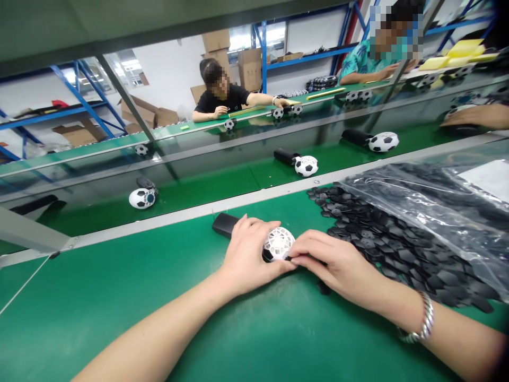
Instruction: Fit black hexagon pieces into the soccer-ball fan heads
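Note:
My left hand (pixel 248 254) is wrapped round a white football-patterned shell (pixel 279 243) with open cut-outs on its top and a black patch low on its left. A black handle (pixel 225 225) sticks out to the left behind that hand. At the shell's right edge, the fingertips of my right hand (pixel 338 265) are pinched together; a small dark bit shows there, too hidden to identify. One black piece (pixel 324 288) lies on the green table (pixel 254 339) under my right hand. A heap of flat black pieces (pixel 382 244) spreads to the right.
A clear plastic bag (pixel 437 201) lies over the black heap. Beyond a metal rail (pixel 246 200), the green belt (pixel 226 185) carries football-patterned items (pixel 306 166) with black handles. Two people (pixel 222 95) sit across the line. Another person's hand (pixel 477 116) is at the far right.

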